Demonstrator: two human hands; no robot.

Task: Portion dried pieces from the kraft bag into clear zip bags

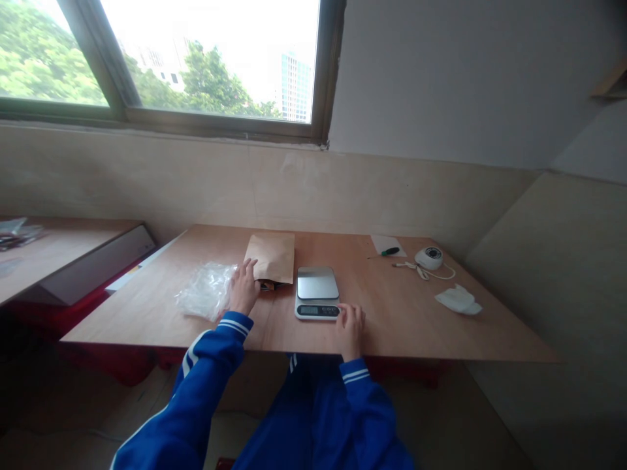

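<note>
A digital kitchen scale (317,284) with a metal plate lies in the middle of the wooden table, its display and buttons facing me. At the right end of its control panel, the index finger of my right hand (351,326) touches the scale; that hand holds nothing. My left hand (245,287) rests open, fingers apart, at the lower left corner of a brown paper bag (272,256). Something dark shows at the bag's near, open end, too small to name. Crumpled clear plastic bags (203,292) lie just left of my left hand.
On the right are a white dome camera (429,257) with its cable, a crumpled white tissue (458,300), and a green-handled screwdriver (390,251) on white paper. Another table (73,248) stands at the left. The wall and window rise behind the table.
</note>
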